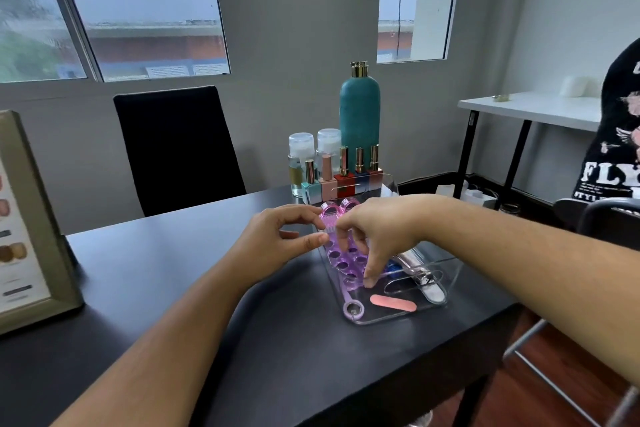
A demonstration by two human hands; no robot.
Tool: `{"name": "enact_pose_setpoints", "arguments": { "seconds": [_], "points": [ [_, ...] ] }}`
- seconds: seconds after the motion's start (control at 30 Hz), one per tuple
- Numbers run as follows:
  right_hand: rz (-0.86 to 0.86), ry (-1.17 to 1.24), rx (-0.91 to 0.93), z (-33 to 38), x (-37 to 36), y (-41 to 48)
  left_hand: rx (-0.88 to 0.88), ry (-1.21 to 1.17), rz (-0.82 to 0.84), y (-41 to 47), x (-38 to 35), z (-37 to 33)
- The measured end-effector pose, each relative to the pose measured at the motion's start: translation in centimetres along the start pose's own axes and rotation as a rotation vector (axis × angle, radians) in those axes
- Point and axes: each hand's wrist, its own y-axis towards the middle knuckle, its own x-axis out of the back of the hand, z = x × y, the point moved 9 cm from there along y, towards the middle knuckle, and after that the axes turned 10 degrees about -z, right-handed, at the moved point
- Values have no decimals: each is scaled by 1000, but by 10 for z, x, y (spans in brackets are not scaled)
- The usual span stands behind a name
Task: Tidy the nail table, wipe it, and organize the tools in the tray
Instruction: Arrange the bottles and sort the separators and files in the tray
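A clear plastic tray point(398, 317) sits on the black table point(166, 274), near its right edge. Purple toe separators point(343, 262) lie in the tray's left part. My left hand point(277, 239) pinches a pink-purple nail brush point(329, 218) at the tray's far left corner. My right hand point(375, 232) reaches down into the tray, its fingertips on the toe separators and a thin purple-handled tool point(351, 308). A pink nail file point(393, 303) lies at the tray's front. A metal tool point(427, 282) and something blue point(394, 267) rest in the right compartments.
Behind the tray stand a teal bottle point(359, 114), two clear bottles point(301, 163) and a row of nail polishes point(343, 172). A framed colour chart point(24, 218) stands at the left. A black chair point(176, 149) faces me. A person in black point(616, 149) sits at the right.
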Motion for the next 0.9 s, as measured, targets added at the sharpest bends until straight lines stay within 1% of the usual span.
{"name": "enact_pose_setpoints", "arguments": {
  "seconds": [0.1,0.17,0.33,0.43,0.73,0.9],
  "points": [
    [-9,30,38,3,-1,0,-5,-16,-4,0,1,0],
    [-17,99,59,7,-1,-1,-11,-17,-2,0,1,0],
    [30,209,84,15,-3,-9,-13,-15,-6,0,1,0],
    [65,167,62,17,-7,-14,-8,-22,-9,-1,2,0],
    [118,-96,-21,23,-13,-13,-11,4,-4,-1,1,-1],
    [72,-76,-61,20,-11,-15,-18,2,-6,-1,2,-3]
  ]
}}
